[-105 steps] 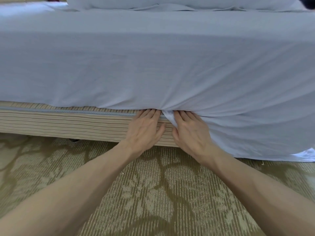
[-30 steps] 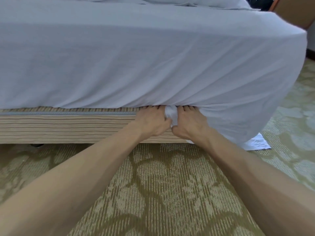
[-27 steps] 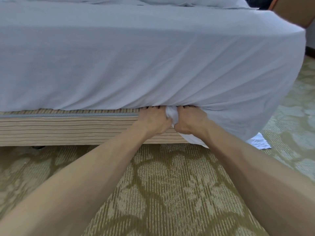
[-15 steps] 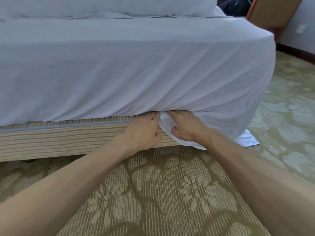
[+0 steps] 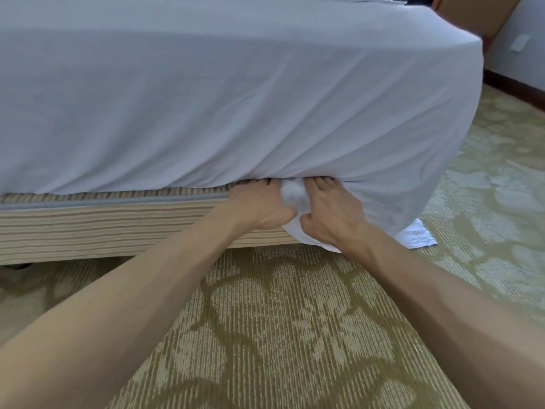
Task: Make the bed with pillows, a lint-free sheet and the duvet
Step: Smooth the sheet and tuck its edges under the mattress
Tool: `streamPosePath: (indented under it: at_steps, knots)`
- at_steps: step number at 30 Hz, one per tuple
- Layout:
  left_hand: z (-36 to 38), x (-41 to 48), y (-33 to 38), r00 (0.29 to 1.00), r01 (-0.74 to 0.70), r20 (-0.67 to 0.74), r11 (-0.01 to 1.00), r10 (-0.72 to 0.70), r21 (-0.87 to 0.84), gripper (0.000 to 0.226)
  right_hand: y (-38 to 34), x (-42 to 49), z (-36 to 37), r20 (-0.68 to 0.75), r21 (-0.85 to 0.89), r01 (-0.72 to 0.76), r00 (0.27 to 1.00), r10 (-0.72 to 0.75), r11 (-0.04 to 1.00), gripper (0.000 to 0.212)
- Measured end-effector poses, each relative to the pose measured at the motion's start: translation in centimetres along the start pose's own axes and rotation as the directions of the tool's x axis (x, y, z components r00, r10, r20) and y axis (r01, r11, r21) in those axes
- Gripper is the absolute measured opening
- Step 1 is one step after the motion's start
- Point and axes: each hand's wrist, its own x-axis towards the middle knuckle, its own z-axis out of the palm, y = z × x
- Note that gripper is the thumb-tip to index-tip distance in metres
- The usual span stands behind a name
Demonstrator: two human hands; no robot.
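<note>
Far left, low: striped bed base (image 5: 103,222), grey piping along its top edge, standing on patterned carpet (image 5: 280,320). Something dark under the base at the left edge, too small to tell.

White sheet (image 5: 206,98) covers the bed top and hangs down the near side. On the left stretch its lower edge is tucked in above the base, fairly smooth. Creases fan out toward the hands.

Both bare forearms come in from the bottom corners and meet at the sheet's lower edge, right of centre.

Left hand (image 5: 259,205): palm down against the base, fingers pushed in under the sheet edge with the tips hidden, thumb touching a bunched wad of sheet. Grip: cannot tell, fingertips out of sight.

The wad sits between the two hands, touching both.

Right hand (image 5: 330,214): fingers also under the sheet edge, thumb hooked into a loose fold lying beneath the hand. Grip narrow, holding sheet fabric.

Right of the hands the sheet hangs loose and untucked over the base, and one corner lies on the carpet.

Top right: bed corner, then a brown wooden board (image 5: 477,10), a pale wall with a switch plate (image 5: 519,44), and a dark skirting board (image 5: 516,87).
</note>
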Motion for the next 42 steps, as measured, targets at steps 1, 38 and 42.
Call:
streamPosePath:
  at_steps: [1, 38, 42]
  knots:
    - [-0.1, 0.4, 0.3, 1.0, 0.009, -0.001, 1.0, -0.009, -0.025, 0.067, -0.1, 0.7, -0.2, 0.038, -0.015, -0.034, 0.999, 0.034, 0.999, 0.073]
    - [-0.3, -4.9, -4.3, 0.938, -0.34, 0.064, 0.94, 0.341, -0.029, 0.098, -2.0, -4.4, 1.5, -0.116, 0.159, 0.076, 0.992, -0.057, 0.984, 0.034]
    - [-0.5, -5.1, -3.6, 0.947, -0.31, 0.053, 0.942, 0.318, -0.126, 0.097, -3.2, -2.2, 2.3, 0.186, 0.372, -0.331, 0.942, 0.279, 0.867, 0.064]
